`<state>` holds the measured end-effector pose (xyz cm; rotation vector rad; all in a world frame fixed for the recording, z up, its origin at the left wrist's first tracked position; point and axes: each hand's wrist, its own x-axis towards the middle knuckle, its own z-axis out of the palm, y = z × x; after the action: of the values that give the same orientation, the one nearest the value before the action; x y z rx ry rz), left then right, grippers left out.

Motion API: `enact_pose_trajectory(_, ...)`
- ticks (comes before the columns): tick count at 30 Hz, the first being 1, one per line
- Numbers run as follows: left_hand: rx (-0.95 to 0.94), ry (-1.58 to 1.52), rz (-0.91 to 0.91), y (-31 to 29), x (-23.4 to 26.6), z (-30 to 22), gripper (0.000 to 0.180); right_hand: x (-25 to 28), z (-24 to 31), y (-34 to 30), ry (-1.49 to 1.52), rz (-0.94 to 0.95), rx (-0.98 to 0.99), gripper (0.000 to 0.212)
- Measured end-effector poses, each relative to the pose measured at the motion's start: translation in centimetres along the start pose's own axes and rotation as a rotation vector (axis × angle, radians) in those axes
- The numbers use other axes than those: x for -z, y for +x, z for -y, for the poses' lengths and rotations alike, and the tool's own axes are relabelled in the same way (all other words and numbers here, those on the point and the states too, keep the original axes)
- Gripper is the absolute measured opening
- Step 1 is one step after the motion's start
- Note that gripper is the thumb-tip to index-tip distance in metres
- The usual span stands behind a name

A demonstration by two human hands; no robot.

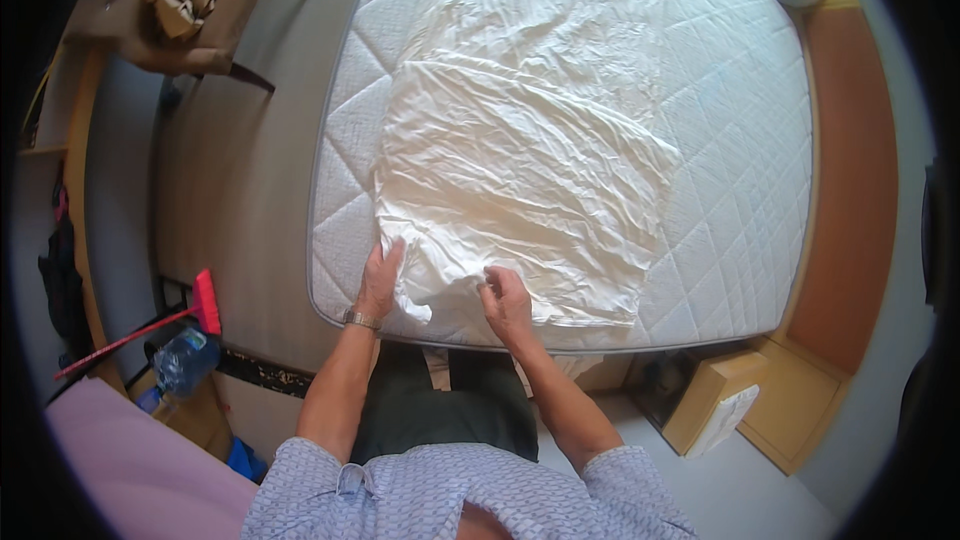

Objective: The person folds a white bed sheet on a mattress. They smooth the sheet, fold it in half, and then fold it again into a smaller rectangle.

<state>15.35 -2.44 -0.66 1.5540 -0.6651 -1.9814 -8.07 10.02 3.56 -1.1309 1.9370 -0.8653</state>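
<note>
A cream-white, wrinkled bed sheet (520,170) lies over the middle of a quilted white mattress (735,200). Its near part is folded back on itself, making a straight layered edge across the sheet. At the near left corner of the cloth, my left hand (378,278), with a watch on the wrist, grips the sheet, and a loose flap hangs beside the fingers. My right hand (507,306) is closed in a pinch on the near edge of the same sheet, a short way to the right. Between both hands the cloth is lifted and bunched.
A brown chair (190,0) with a tan garment on it stands at the far left. Nearer on that side are a red broom (207,302), a large clear water bottle (186,360) and a pink surface (140,460). A wooden box (715,395) stands at lower right, by a wooden panel (852,170).
</note>
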Motion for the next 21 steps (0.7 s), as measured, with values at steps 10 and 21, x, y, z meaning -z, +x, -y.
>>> enact_pose_trajectory(10,-0.046,0.657,-0.005,-0.6,5.2,2.7,0.029,-0.9,-5.7,2.5,-0.009,0.074,-0.266,0.042)
enact_pose_trajectory(21,-0.671,1.133,-0.245,-3.0,3.8,-6.2,0.029,-0.6,-0.5,6.2,-0.261,0.088,-0.054,0.028)
